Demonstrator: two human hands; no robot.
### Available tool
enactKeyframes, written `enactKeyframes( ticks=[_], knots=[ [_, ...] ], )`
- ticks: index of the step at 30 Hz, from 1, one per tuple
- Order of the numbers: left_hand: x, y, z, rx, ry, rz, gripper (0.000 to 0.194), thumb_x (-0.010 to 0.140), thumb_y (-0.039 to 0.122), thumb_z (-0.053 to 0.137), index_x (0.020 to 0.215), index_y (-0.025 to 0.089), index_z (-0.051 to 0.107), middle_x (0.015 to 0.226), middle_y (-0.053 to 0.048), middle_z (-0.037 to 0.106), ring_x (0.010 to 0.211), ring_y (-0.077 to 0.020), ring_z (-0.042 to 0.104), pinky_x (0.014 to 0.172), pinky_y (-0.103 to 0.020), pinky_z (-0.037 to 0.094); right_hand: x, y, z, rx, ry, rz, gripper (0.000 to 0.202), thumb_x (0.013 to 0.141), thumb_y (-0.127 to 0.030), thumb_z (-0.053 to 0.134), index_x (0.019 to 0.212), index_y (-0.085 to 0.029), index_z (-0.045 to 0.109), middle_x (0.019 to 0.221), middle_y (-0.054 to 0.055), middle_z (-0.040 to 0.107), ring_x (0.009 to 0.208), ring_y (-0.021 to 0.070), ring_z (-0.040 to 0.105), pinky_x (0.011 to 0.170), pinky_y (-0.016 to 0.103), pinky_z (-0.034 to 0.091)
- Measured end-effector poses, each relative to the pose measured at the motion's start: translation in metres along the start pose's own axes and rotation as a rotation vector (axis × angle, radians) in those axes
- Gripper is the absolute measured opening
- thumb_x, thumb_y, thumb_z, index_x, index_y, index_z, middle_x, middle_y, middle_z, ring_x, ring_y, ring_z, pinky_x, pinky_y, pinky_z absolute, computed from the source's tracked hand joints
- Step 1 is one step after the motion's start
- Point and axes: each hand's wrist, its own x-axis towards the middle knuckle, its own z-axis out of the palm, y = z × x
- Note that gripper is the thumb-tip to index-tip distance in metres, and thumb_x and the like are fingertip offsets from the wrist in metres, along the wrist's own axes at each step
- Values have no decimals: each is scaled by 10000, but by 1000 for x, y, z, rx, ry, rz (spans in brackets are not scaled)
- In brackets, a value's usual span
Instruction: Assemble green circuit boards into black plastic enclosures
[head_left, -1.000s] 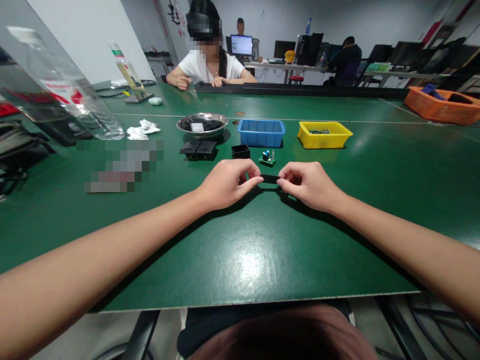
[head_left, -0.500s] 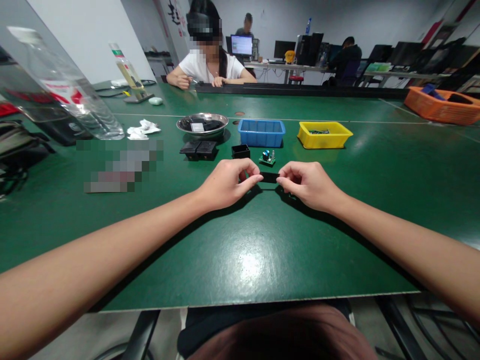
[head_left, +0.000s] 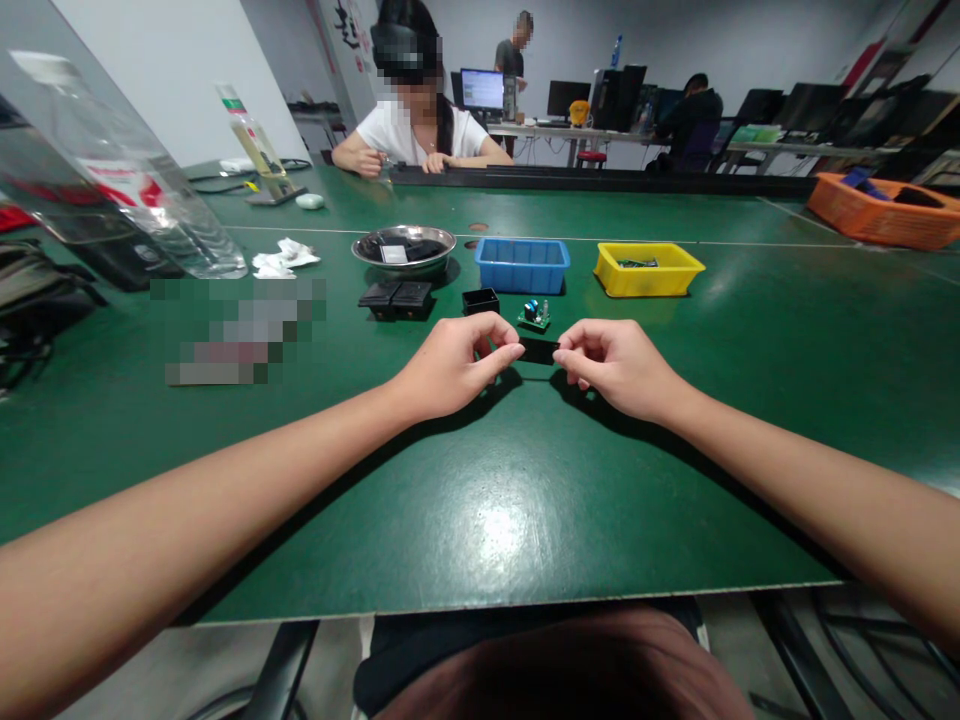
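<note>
Between my two hands is a small flat black rectangular piece [head_left: 538,351], held a little above the green table [head_left: 495,470]. My left hand [head_left: 461,368] pinches its left end between thumb and fingers. At the right end, my right hand [head_left: 619,368] grips it the same way. Just beyond lie a small green circuit board [head_left: 534,317] with upright parts and an open black plastic box [head_left: 480,301]. Farther left sit black plastic housings [head_left: 396,299], side by side.
Behind these stand a metal bowl [head_left: 405,251] holding dark parts, a blue bin [head_left: 523,266] and a yellow bin [head_left: 649,270] with small pieces. Bottles [head_left: 142,190] and crumpled tissue [head_left: 286,260] are on the left. An orange basket [head_left: 885,212] stands far right. Across the table sits a person [head_left: 420,130].
The black piece has tilted slightly and risen a touch, still between both hands. In the background, a person has straightened up beside a monitor.
</note>
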Motion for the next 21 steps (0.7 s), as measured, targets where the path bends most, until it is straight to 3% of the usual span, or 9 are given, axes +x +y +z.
enactKeyframes(
  ticks=[9,21],
  knots=[
    [1,-1,1,-122,-6,-62,240,861,384,663,848,149,617,683,4,607,563,-114,562,539,-226,426,0,-4,2,147,17,51,186,805,-330,697,798,-161,620,568,-17,628,481,103,560,482,221,441],
    [2,2,1,-195,-14,-94,247,849,385,674,821,148,611,662,3,615,537,-106,554,526,-229,440,0,-4,2,119,11,17,224,810,-358,736,783,-161,632,580,-15,626,485,100,553,482,226,430]
  ],
)
